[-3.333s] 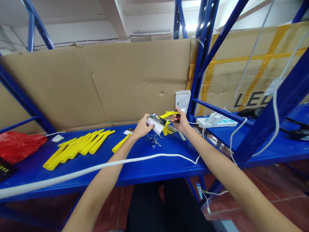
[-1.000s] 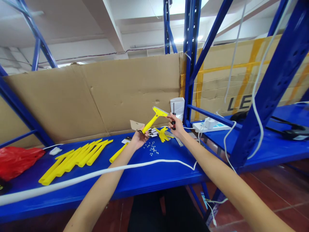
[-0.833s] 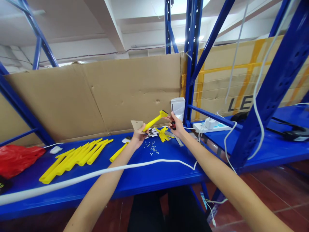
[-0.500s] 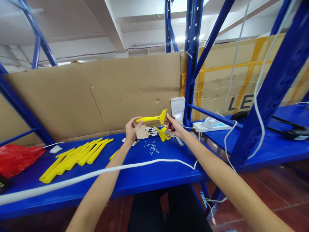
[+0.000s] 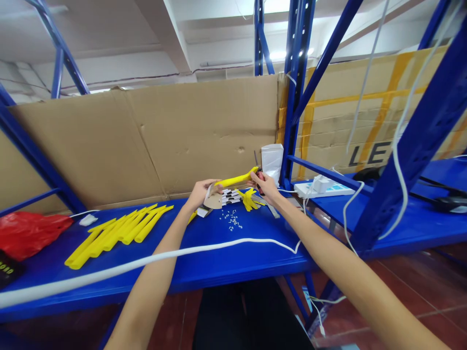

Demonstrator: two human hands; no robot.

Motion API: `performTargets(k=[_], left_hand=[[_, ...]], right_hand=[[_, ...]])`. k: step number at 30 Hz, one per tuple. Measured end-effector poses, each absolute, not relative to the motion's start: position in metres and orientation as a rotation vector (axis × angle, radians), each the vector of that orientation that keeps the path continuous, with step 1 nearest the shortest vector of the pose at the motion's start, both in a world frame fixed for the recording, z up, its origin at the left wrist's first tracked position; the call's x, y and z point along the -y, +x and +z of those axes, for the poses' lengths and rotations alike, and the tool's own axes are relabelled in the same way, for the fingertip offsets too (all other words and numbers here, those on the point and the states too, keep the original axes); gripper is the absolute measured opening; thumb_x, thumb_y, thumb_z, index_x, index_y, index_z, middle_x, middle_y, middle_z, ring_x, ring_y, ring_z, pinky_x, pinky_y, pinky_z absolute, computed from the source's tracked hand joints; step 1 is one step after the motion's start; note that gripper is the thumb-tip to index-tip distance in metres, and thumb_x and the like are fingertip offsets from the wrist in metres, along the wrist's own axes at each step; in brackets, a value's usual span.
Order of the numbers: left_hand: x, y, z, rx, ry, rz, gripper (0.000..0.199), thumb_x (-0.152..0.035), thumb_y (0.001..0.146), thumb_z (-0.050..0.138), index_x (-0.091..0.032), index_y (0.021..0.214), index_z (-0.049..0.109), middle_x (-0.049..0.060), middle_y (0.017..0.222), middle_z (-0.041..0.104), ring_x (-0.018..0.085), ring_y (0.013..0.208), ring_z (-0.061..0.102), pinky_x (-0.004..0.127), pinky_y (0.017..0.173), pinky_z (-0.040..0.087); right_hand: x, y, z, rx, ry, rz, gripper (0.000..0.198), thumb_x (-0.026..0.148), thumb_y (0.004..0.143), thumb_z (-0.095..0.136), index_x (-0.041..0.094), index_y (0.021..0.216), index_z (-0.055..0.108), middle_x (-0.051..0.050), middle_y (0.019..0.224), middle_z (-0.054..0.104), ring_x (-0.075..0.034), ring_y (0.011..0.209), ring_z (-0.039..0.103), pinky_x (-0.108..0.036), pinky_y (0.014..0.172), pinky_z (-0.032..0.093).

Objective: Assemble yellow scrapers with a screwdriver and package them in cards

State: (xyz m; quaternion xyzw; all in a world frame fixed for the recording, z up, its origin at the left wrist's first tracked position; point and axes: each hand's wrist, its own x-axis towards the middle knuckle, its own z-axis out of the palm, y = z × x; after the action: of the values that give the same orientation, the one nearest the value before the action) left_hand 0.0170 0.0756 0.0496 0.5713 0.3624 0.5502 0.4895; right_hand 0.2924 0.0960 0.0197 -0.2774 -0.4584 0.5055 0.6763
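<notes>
Head view: yellow scraper (image 5: pixel 235 181) spans between left hand (image 5: pixel 200 193), pinching its tail end, and right hand (image 5: pixel 268 187), gripping its head plus screwdriver (image 5: pixel 260 181); probably light, stiff, best held mid-handle

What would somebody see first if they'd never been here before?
Probably the bright yellow things: a yellow tool held up near the middle, in front of the cardboard, and a row of yellow tubes on the left part of the blue shelf. Next might come the shiny red plastic bag at far left, then the thick white cable sweeping across the front.
</notes>
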Motion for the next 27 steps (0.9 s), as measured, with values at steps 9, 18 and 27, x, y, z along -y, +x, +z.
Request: performTargets(k=[9, 18, 27], left_hand=[[-0.083, 0.003, 0.046, -0.966, 1.329, 1.134, 0.038, -0.047, 0.09, 0.091, -0.013, 0.1, 0.076, 0.016, 0.084, 0.08, 0.025, 0.079, 0.08, 0.033, 0.08, 0.064], [-0.085, -0.039, 0.051, -1.174, 1.387, 0.948, 0.041, -0.039, 0.072, 0.103, -0.011, 0.089, 0.078, 0.0, 0.058, 0.062, 0.015, 0.053, 0.057, 0.027, 0.054, 0.045], [-0.089, -0.047, 0.055, -0.968, 1.328, 1.047, 0.028, -0.005, 0.077, 0.088, -0.012, 0.103, 0.08, 0.012, 0.1, 0.081, 0.019, 0.089, 0.076, 0.027, 0.087, 0.06]], right_hand=[[-0.088, 0.287, 0.019, 1.241, -0.601, 0.917, 0.045, 0.053, 0.068, 0.103, 0.024, 0.094, 0.081, 0.0, 0.089, 0.078, -0.021, 0.083, 0.078, -0.039, 0.087, 0.072], [-0.09, 0.285, 0.018, 1.256, -0.639, 0.887, 0.051, 0.058, 0.064, 0.102, 0.023, 0.091, 0.076, 0.0, 0.084, 0.076, -0.024, 0.079, 0.079, -0.04, 0.085, 0.072], [-0.092, 0.284, 0.015, 1.236, -0.646, 0.867, 0.055, 0.067, 0.066, 0.099, 0.023, 0.091, 0.075, 0.0, 0.083, 0.076, -0.024, 0.079, 0.08, -0.04, 0.085, 0.071]])
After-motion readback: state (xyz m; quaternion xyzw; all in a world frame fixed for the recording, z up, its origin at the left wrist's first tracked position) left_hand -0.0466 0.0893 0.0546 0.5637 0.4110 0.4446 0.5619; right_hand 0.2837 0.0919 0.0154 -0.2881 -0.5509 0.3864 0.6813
